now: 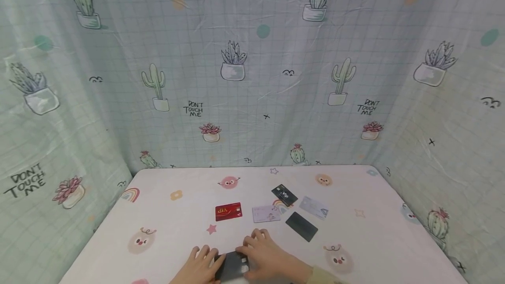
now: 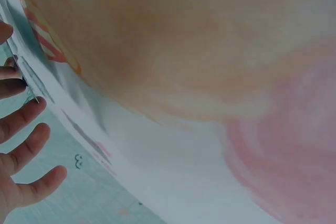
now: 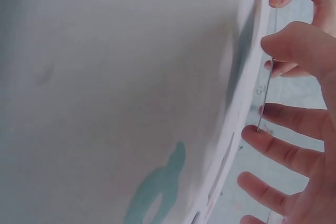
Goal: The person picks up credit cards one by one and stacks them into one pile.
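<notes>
Near the front of the table, a dark grey card [image 1: 232,267] with a chip-like mark lies between both hands. My left hand [image 1: 199,266] pinches its left side. On the opposite side, my right hand [image 1: 263,255] grips it between thumb and fingers. Edge-on in the right wrist view, the card [image 3: 266,90] shows as a thin line held above the table surface. Only a sliver of it appears in the left wrist view, beside the left hand's fingers [image 2: 23,121].
Beyond the hands lie a red VIP card [image 1: 228,211], a pale pink card [image 1: 266,214], a black VIP card [image 1: 284,195], a pale blue card [image 1: 314,207] and a plain black card [image 1: 301,226]. A cactus-print cloth [image 1: 252,95] hangs behind the patterned table [image 1: 177,222].
</notes>
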Demonstrator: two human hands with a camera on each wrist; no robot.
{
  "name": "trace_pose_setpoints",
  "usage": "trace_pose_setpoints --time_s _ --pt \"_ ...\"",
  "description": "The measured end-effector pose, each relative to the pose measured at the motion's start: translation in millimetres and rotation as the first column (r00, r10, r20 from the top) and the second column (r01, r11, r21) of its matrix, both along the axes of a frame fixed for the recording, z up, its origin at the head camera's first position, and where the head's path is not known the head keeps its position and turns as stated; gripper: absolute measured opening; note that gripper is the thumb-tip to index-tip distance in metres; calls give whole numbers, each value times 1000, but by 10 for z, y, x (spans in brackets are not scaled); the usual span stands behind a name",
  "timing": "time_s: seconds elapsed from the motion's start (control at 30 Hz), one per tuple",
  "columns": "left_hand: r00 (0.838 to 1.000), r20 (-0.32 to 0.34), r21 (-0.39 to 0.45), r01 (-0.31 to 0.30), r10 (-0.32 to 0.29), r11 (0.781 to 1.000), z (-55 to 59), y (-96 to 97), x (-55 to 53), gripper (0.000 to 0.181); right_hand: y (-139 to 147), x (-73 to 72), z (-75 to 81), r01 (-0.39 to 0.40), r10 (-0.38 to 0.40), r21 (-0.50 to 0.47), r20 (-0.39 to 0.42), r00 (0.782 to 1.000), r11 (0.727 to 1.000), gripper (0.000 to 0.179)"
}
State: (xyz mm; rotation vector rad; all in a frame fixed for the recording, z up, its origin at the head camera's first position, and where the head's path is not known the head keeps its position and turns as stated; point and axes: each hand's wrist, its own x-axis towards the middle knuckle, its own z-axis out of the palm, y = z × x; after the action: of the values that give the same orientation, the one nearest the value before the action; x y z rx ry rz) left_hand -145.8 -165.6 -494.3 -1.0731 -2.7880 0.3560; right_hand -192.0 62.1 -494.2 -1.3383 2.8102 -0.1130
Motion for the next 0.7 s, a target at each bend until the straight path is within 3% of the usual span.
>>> trace_pose_setpoints --time_s 0.27,0.7 --pt "1000 -7 77 -21 21 997 21 130 -119 49 101 -63 17 69 -70 -32 -35 997 997 53" --pt "991 -133 174 58 -35 983 7 246 -203 54 280 -95 54 108 -113 -110 -37 993 988 54"
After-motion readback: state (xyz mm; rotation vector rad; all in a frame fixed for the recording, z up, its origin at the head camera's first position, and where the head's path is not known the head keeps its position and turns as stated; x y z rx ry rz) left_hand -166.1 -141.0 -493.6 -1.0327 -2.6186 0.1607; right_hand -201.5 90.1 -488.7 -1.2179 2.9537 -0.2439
